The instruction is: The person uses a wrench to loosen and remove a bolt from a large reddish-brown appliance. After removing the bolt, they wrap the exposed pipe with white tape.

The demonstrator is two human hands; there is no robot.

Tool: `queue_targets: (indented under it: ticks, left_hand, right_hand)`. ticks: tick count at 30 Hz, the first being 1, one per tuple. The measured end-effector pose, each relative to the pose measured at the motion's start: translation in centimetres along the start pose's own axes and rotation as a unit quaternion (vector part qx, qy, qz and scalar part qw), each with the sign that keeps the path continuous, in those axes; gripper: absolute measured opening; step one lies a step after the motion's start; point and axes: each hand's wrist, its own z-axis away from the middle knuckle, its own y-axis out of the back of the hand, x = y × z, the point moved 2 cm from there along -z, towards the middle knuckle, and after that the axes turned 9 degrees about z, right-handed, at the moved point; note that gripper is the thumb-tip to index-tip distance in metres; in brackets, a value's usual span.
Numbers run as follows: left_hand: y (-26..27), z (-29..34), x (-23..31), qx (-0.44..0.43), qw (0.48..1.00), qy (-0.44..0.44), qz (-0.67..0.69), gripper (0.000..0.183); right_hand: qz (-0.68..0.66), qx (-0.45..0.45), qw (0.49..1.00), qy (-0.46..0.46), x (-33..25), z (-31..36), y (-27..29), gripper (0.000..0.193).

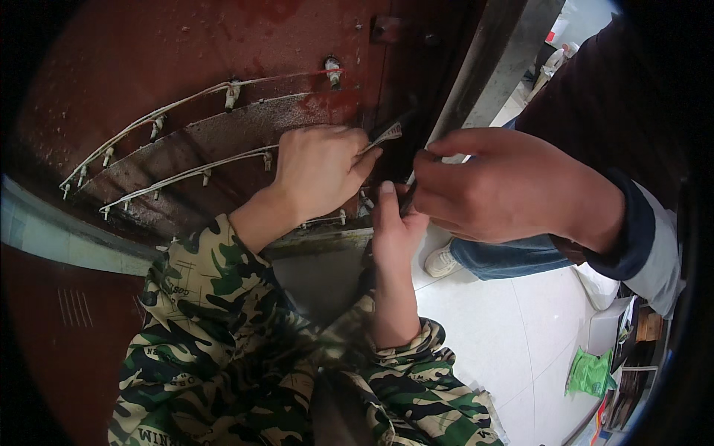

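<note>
My left hand [316,163] is closed in front of the reddish-brown metal panel. Its thumb and fingers pinch a pale printed strip [385,139], whose free end points up and to the right. Lower and to the right, my right hand [396,223] has its thumb raised, with its fingers partly hidden. Beside that thumb shows a dark thin piece [407,199], too obscured to name. A co-worker's hand [483,186] reaches in from the right, fingers curled, close against my right hand. Behind my left hand, pale wires [186,175] run along rows of metal studs.
The brown panel [149,44] fills the upper left, bordered by a grey metal frame post [498,59] on the right. A co-worker's shoe [442,262] stands on the white tiled floor [483,320]. At lower right lie a green packet [590,373] and boxes.
</note>
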Motion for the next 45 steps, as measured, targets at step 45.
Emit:
queue_targets:
  ticks: [45]
  left_hand:
    - [5.5,11.7,3.2,0.176,0.977,-0.123,0.02,0.033]
  right_hand:
    - [0.258,-0.265,0.904,0.216,-7.0,4.9,-5.3,0.036]
